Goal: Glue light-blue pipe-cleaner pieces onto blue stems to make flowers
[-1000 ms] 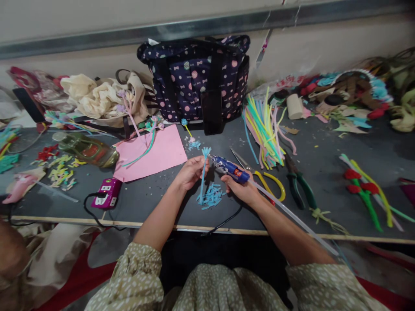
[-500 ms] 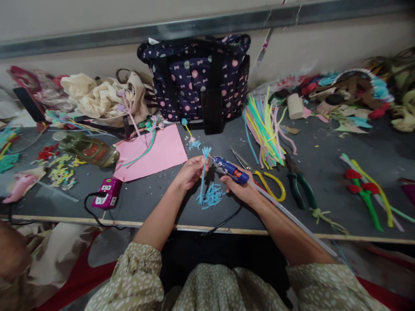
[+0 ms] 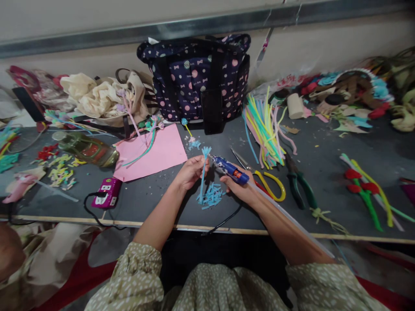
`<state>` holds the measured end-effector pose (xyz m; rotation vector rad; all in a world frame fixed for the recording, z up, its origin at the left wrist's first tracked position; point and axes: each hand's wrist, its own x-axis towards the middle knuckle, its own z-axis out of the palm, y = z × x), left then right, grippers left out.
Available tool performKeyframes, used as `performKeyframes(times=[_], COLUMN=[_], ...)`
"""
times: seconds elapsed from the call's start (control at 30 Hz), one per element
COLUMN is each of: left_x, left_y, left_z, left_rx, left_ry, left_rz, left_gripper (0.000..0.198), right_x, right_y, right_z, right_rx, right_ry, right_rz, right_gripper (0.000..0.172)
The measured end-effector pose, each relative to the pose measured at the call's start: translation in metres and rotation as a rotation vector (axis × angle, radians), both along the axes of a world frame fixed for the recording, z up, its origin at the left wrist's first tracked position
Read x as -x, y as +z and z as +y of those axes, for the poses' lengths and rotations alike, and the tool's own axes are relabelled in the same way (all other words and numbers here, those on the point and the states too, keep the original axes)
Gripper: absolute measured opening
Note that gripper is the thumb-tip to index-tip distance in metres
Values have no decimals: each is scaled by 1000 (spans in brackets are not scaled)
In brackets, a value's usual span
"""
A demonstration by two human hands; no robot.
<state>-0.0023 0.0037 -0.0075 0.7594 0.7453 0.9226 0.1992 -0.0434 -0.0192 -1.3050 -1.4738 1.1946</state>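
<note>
My left hand [image 3: 190,172] pinches a light blue pipe-cleaner stem [image 3: 203,179] with a frayed tuft at its top, held upright over the dark table [image 3: 155,198]. My right hand [image 3: 241,189] grips a blue glue gun [image 3: 229,169] with an orange trigger; its nozzle points left at the top of the stem. A clear glue stick runs back from the gun along my right forearm. Under both hands lies a small pile of light blue cut pieces [image 3: 211,198].
Yellow-handled scissors [image 3: 266,183] and green pliers [image 3: 300,183] lie right of my hand. Behind are a bundle of coloured pipe cleaners [image 3: 264,129], a polka-dot bag [image 3: 197,77], a pink sheet [image 3: 152,153] and a pink plug adapter [image 3: 106,193]. Red flower stems [image 3: 363,190] lie far right.
</note>
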Motion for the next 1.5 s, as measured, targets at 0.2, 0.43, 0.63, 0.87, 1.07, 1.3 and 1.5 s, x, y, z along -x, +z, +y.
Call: performKeyframes(times=[0.2, 0.43, 0.63, 0.87, 1.07, 1.3, 1.5], left_x=[0, 1, 1, 1, 1, 1, 4], left_y=[0, 0, -1, -1, 2, 0, 4], left_z=[-1, 0, 0, 0, -1, 1, 3], left_rx=[-13, -23, -28, -15, 25, 25, 37], left_ry=[1, -8, -7, -5, 18, 17, 76], left_rz=[-2, -3, -8, -23, -5, -33, -90], left_gripper=[37, 36, 34, 33, 35, 34, 33], right_x=[0, 0, 0, -1, -2, -2, -2], right_y=[2, 9, 10, 10, 10, 9, 18], right_z=[-1, -2, -1, -1, -1, -2, 4], right_rx=[-19, -46, -75, -46, -16, 44, 79], right_ry=[26, 39, 52, 65, 67, 67, -194], right_rz=[-33, -77, -126, -141, -152, -7, 60], right_gripper=[35, 39, 41, 37, 38, 36, 38])
